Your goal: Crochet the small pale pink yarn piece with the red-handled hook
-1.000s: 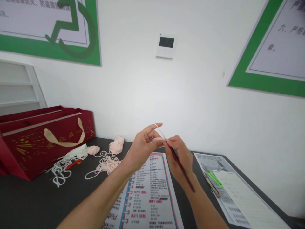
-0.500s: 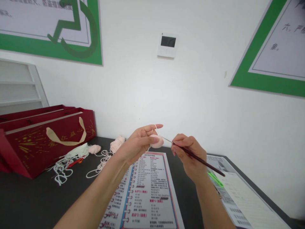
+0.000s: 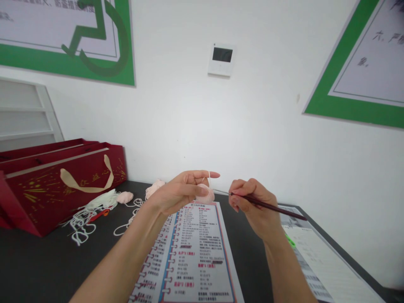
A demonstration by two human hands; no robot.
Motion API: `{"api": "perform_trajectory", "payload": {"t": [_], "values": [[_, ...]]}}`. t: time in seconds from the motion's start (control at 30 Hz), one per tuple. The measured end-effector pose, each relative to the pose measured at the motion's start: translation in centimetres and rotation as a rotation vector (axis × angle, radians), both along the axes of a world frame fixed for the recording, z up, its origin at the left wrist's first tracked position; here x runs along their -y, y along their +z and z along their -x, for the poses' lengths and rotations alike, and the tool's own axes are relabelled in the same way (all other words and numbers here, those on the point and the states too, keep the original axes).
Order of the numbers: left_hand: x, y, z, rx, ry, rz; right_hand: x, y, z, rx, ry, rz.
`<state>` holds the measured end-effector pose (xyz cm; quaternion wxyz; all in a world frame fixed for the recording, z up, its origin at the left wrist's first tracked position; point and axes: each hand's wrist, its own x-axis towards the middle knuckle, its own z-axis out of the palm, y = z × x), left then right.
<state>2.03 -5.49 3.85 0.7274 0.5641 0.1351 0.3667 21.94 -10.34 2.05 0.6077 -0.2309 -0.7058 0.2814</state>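
My left hand pinches a small pale pink crochet piece between thumb and fingers. Its index finger points right, with a strand of yarn looped over it and running down to the piece. My right hand grips a crochet hook with a dark red-brown handle, held like a pen. The hook's thin metal shaft reaches left to the edge of the pink piece; whether its tip sits inside a stitch is too small to tell. Both hands are raised above a printed pattern sheet.
Red gift bags stand at the left on the black table. Near them lie white yarn, a small pink piece and a pink yarn ball. Papers and a bright green item lie at right.
Both hands have dropped slightly, and the right hand has shifted a little to the right. The hook now lies flatter, its handle end higher and farther right.
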Motion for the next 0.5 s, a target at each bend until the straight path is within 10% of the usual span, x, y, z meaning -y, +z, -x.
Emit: {"api": "perform_trajectory", "payload": {"t": [0.5], "values": [[-0.3, 0.0, 0.4, 0.036, -0.077, 0.059, 0.0, 0.1, -0.6, 0.021, 0.001, 0.025]]}}
